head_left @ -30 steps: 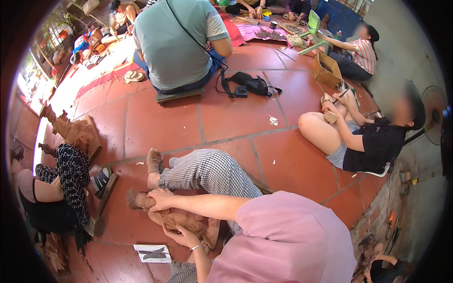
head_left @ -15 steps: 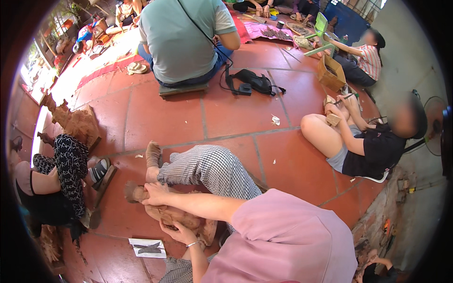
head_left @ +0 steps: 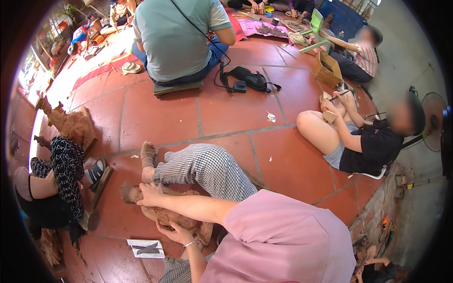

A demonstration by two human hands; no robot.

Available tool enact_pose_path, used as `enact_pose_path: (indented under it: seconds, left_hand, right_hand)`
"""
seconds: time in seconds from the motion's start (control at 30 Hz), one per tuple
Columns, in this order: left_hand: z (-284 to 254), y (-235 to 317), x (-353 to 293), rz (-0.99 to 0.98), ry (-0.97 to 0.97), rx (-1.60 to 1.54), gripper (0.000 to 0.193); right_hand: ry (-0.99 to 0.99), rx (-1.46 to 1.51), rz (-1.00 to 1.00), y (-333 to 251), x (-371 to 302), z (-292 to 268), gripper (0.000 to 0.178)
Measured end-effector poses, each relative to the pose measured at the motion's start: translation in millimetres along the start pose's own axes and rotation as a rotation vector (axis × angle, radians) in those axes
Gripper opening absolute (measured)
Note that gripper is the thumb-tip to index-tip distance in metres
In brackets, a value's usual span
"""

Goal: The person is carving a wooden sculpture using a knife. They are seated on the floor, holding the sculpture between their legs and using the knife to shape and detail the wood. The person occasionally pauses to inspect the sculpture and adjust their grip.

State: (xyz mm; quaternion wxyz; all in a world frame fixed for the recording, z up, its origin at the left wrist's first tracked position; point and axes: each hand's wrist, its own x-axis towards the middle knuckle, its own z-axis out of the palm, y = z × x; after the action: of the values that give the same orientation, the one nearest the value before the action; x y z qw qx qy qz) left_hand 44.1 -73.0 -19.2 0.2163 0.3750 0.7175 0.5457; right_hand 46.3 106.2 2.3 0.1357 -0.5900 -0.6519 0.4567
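A carved wooden figure (head_left: 163, 213), light brown with a rounded head at its far-left end, lies between my legs. My right hand (head_left: 152, 194) reaches across it and rests near the head end, its fingers bent down against the wood. Whether anything small is under those fingers is hidden. Lower down, my left hand (head_left: 177, 233), with a bracelet at the wrist, grips the carving's near side, thumb and fingers curved round it. My checked trouser legs (head_left: 207, 165) lie on either side of the figure.
White paper (head_left: 134, 244) with dark grey flat pieces lies on the tiled floor near my left hand. At the left sits a person (head_left: 66, 165) beside a rough carving (head_left: 71, 123). Ahead are another seated person (head_left: 177, 42) and a black bag (head_left: 250, 80); a person at right (head_left: 373, 146) works wood.
The whole view has shifted slightly, so most things sit a little further left. Both hands stay on the carving; my right hand has moved very slightly toward its head end.
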Motion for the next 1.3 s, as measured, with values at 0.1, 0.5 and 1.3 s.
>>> enact_pose_path:
  seconds: [0.1,0.5,1.3]
  left_hand:
    - [-1,0,1,0.017,0.001,0.031,0.048]
    - [-1,-5,0,0.011,-0.014,0.027,0.049]
    - [2,-4,-1,0.057,-0.051,0.114,0.05]
  right_hand:
    - [-0.009,0.017,-0.094,15,-2,0,0.067]
    - [0.092,0.035,-0.02,3,-9,6,0.065]
    - [0.741,0.287,-0.508,57,-15,45,0.024]
